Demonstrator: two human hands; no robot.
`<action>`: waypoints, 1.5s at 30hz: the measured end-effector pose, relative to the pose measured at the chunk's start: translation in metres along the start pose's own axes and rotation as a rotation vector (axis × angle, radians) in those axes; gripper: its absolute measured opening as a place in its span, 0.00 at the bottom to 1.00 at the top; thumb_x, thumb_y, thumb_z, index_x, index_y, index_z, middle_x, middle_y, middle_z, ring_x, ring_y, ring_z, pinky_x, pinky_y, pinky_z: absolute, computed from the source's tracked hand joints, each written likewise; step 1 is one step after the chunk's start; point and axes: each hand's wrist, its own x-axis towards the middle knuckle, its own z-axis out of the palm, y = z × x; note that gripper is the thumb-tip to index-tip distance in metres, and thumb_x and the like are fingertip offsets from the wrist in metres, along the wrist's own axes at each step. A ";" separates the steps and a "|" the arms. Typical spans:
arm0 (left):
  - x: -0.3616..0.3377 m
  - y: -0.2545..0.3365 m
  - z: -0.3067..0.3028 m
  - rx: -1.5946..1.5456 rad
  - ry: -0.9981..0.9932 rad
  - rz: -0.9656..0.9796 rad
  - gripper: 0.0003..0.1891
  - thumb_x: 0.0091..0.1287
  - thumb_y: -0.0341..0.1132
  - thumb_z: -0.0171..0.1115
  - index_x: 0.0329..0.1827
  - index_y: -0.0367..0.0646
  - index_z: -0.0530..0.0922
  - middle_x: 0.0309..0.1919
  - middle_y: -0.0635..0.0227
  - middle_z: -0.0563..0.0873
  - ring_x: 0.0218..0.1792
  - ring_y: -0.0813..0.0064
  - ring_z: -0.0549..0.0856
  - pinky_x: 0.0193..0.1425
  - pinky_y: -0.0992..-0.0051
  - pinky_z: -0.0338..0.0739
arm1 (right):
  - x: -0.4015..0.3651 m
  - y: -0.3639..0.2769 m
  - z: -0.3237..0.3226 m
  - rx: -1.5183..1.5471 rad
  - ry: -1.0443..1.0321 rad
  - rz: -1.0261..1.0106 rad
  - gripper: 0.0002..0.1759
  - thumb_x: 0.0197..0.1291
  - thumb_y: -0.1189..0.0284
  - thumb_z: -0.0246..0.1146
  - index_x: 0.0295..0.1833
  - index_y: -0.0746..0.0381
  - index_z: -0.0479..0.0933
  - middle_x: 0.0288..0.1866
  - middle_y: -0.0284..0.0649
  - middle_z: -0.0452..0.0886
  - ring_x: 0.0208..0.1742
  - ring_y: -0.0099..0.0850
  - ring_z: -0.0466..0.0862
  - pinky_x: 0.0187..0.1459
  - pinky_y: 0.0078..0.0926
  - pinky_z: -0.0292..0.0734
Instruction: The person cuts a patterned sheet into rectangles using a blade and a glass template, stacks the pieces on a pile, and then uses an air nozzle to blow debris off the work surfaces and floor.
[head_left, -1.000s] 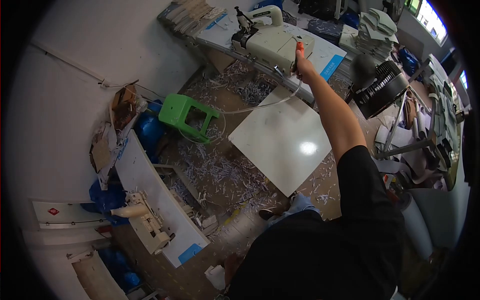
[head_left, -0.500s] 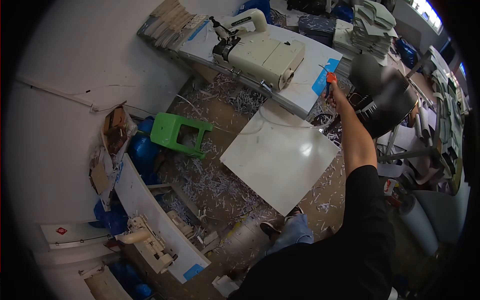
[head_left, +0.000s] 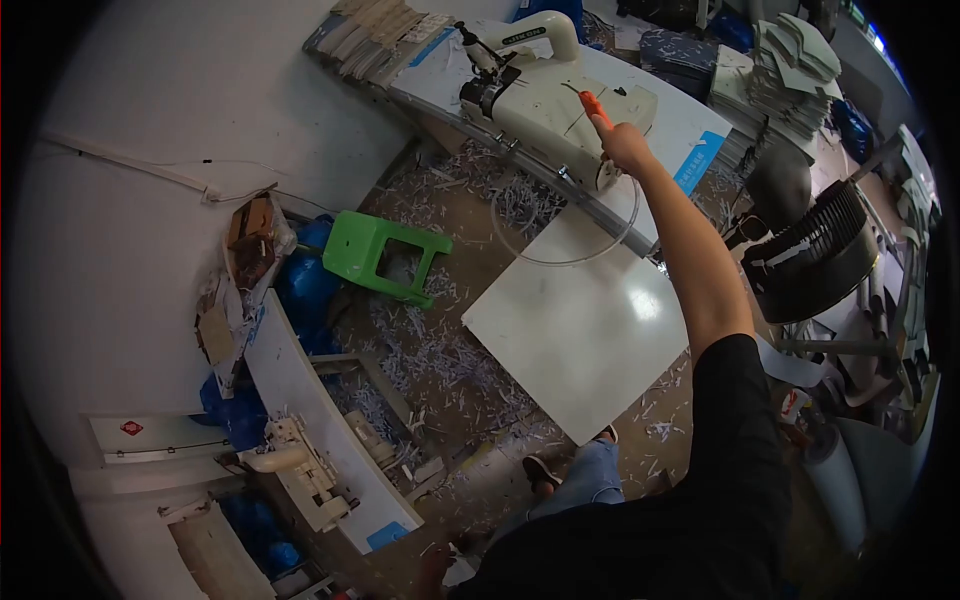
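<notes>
My right hand (head_left: 627, 150) is closed around an orange air blow gun (head_left: 594, 106), its thin dark nozzle pointing up and to the left. Hand and blow gun overlap the right part of a cream sewing machine (head_left: 545, 105), which stands on a white tabletop (head_left: 665, 108) with blue stickers. From the hand, a clear hose (head_left: 560, 263) hangs in a wide loop over the table's front edge and over a white square board (head_left: 590, 340) lower down. My left hand does not show.
Paper-like scraps (head_left: 440, 350) litter the floor. A green plastic stool (head_left: 365, 250) lies on its side at left. Lower left, a second sewing machine (head_left: 305, 480) sits on a narrow table. A black fan-like machine (head_left: 820, 250) and stacked sheets (head_left: 795, 65) stand at right.
My right hand has moved left with the blow gun, from the blue sticker at the table's right end to over the sewing machine. The hose now hangs in a rounder loop. The view has shifted slightly.
</notes>
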 end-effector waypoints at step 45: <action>0.004 -0.176 0.082 -0.023 -0.020 0.380 0.23 0.72 0.46 0.64 0.58 0.34 0.80 0.42 0.56 0.89 0.35 0.70 0.88 0.36 0.70 0.81 | -0.095 -0.034 0.225 -0.503 -0.097 -0.288 0.41 0.75 0.40 0.46 0.32 0.70 0.80 0.32 0.53 0.85 0.35 0.46 0.89 0.36 0.47 0.82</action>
